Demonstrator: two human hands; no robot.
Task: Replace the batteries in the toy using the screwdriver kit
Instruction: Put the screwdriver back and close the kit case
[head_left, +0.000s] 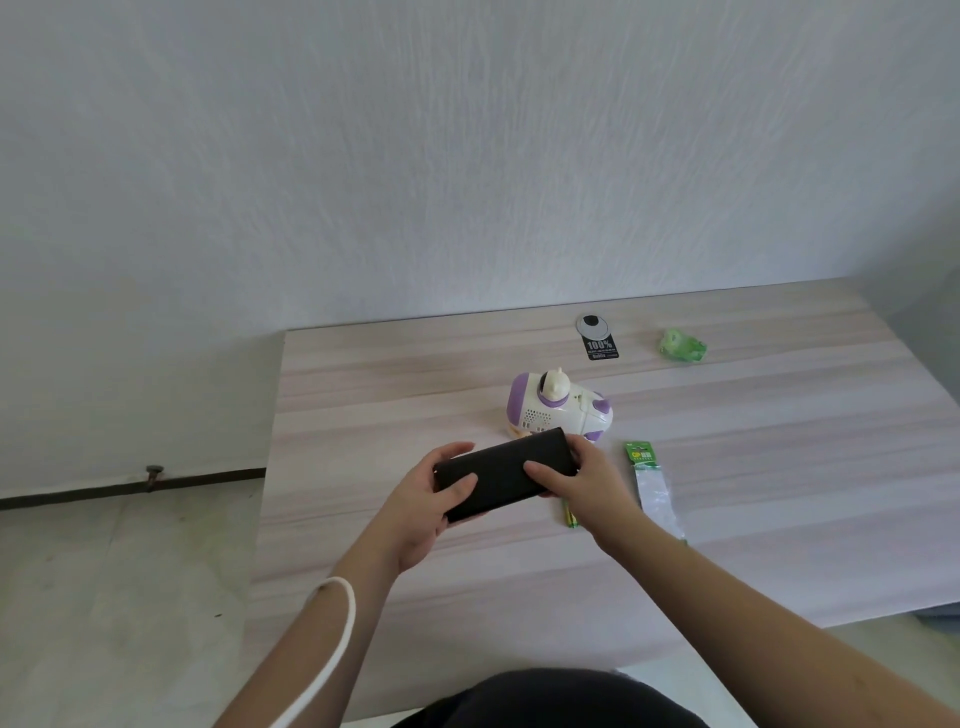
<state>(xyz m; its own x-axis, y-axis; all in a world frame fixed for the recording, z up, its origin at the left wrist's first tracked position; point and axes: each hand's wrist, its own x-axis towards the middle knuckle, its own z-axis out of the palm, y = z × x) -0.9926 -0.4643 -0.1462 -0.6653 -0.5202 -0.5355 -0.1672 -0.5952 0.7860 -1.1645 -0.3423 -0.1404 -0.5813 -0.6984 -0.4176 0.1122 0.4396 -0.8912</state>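
Evidently rigid and light, the black screwdriver kit (504, 475) sits firmly clasped at both ends by my left hand (431, 501) and right hand (576, 480).

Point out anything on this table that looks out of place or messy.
A crumpled green wrapper lies alone near the table's far edge, like discarded packaging. The battery pack beside the right hand looks torn open. Otherwise nothing stands out.
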